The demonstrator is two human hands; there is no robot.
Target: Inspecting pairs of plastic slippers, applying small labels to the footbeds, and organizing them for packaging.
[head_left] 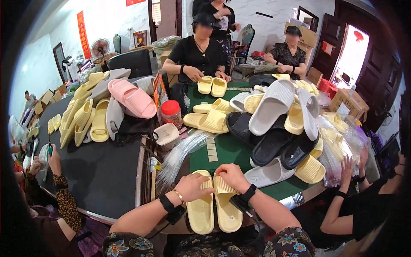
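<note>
Side by side at the table's near edge stand two yellow slippers, the left slipper and the right slipper, soles down and toes away from me. My left hand lies over the left slipper's ribbed strap, its fingers curled against it. Bent fingers of my right hand pinch at the far edge of the right slipper's strap; anything small between them is hidden. A fan of thin clear plastic strands spreads over the table beyond my left hand.
Piled slippers in grey, black and yellow rise at the right; another heap with a pink slipper stands at the left. A red-lidded jar and white tub sit between them. Co-workers surround the tables; one at left holds scissors.
</note>
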